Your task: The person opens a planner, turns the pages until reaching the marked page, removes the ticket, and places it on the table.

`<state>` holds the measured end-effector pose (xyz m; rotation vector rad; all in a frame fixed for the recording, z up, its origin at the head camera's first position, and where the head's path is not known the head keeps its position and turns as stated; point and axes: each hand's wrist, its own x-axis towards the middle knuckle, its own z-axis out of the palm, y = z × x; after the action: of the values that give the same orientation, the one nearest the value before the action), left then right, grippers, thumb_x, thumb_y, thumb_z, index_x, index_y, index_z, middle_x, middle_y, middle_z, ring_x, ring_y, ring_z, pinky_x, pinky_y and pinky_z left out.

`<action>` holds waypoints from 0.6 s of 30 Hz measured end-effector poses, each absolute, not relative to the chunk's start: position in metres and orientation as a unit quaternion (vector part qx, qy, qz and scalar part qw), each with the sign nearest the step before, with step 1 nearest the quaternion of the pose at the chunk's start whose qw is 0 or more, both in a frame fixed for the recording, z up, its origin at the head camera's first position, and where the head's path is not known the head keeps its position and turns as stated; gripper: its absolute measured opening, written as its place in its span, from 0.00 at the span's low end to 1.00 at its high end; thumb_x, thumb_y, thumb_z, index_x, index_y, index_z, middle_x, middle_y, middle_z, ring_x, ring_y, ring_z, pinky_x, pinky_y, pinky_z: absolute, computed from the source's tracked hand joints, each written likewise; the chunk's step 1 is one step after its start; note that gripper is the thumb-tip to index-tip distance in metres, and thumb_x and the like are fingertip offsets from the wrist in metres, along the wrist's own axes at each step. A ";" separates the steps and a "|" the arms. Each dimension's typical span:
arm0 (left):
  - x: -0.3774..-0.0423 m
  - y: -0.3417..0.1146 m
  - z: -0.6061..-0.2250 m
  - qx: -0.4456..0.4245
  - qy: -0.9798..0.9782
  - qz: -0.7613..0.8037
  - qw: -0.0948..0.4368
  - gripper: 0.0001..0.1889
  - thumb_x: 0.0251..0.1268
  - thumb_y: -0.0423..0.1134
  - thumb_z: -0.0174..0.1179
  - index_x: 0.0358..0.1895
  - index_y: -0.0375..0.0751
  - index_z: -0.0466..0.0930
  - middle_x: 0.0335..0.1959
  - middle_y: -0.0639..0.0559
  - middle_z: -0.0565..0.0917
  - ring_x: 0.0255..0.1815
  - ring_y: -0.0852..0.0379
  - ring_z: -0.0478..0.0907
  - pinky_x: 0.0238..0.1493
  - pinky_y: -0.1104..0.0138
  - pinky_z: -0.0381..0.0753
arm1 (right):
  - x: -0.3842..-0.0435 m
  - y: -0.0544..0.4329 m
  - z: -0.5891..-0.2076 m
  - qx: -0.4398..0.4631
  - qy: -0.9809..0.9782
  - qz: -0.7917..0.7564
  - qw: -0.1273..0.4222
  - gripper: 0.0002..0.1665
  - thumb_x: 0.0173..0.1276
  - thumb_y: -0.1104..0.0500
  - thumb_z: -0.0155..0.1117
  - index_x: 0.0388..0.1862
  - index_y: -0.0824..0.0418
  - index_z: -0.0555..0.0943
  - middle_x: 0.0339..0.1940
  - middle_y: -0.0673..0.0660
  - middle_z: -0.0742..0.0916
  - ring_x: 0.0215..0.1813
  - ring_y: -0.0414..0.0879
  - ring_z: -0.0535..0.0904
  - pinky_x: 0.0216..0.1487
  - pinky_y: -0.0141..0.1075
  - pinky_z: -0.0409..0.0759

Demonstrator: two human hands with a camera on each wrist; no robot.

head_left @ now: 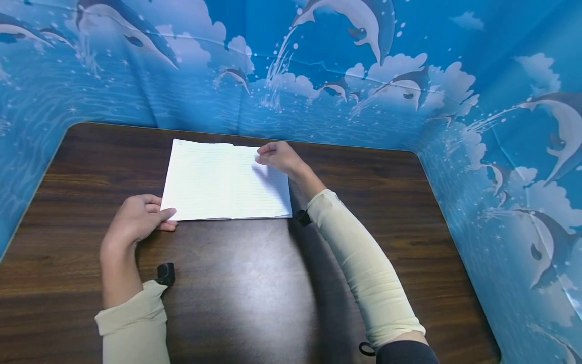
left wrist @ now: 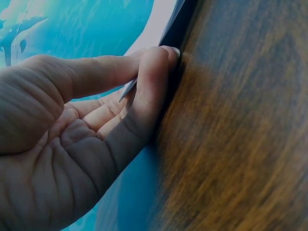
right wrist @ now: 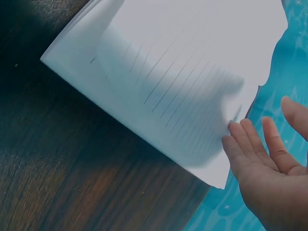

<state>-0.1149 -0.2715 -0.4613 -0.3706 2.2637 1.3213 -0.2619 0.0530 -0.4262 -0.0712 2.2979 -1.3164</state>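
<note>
An open notebook with white ruled pages lies on the dark wooden table, its spine running down the middle. At its near left corner my left hand pinches the pages, thumb on top and fingers beneath. The left wrist view shows the thumb and index finger of that hand closed on the thin paper edge, close to the tabletop. Over the far part of the right page is my right hand. In the right wrist view its fingers are loosely extended, with fingertips right at the edge of the ruled page.
The brown wood-grain table has rounded far corners. A blue curtain printed with dolphins and clouds stands along its far edge and right side. Pale sleeves cover both forearms, with a small black device at the left wrist.
</note>
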 end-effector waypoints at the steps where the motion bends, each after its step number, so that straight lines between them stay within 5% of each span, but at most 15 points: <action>1: -0.115 -0.271 -0.462 -0.134 0.829 0.484 0.244 0.32 0.84 0.39 0.58 0.76 0.18 0.59 0.31 0.58 0.92 0.31 0.65 0.91 0.77 0.31 0.58 | -0.262 0.054 -0.426 -0.025 0.843 -0.479 0.244 0.21 0.80 0.59 0.67 0.67 0.67 0.81 0.64 0.64 0.88 0.68 0.55 0.83 0.74 0.48 0.77; 18: -0.116 -0.271 -0.461 -0.141 0.830 0.481 0.245 0.31 0.84 0.39 0.58 0.76 0.18 0.60 0.30 0.58 0.92 0.31 0.63 0.91 0.75 0.32 0.59 | -0.267 0.066 -0.425 -0.011 0.847 -0.468 0.252 0.25 0.80 0.58 0.68 0.71 0.66 0.80 0.70 0.64 0.84 0.74 0.55 0.79 0.75 0.47 0.77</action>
<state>-0.1159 -0.2706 -0.4612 -0.3855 2.2656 1.3120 -0.2668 0.0660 -0.4251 -0.0286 2.3028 -1.2724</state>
